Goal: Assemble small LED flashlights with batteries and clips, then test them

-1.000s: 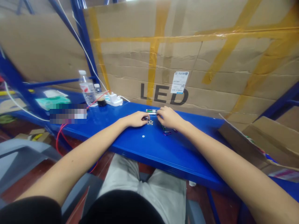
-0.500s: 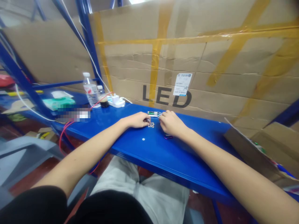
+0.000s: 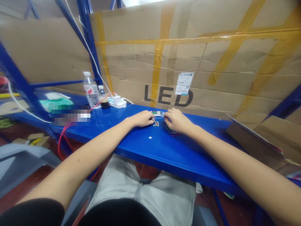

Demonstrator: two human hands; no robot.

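My left hand (image 3: 145, 118) rests on the blue table, fingers closed in a pinch; a small shiny bit shows at the fingertips, too small to name. Just right of them lie several small round metal pieces (image 3: 156, 124). Behind these, slim silver-and-green rods (image 3: 157, 113) lie side by side between the hands. The fingers of my right hand (image 3: 176, 120) are curled down by the rods' right end, and what they hold, if anything, is hidden. A purple carabiner-like loop (image 3: 174, 134) sticks out from below that hand, its upper part covered.
A water bottle (image 3: 91, 91), a small dark-filled bottle (image 3: 103, 98) and a white power strip (image 3: 117, 101) stand at the back left. A large taped carton (image 3: 131, 69) walls off the rear. At right sits an open cardboard box (image 3: 254, 141); red cables (image 3: 61, 142) hang left.
The view has shifted slightly. My left fingers have moved closer to the small metal pieces and the rods. My right hand stays curled by the rods, with more of the purple loop showing.
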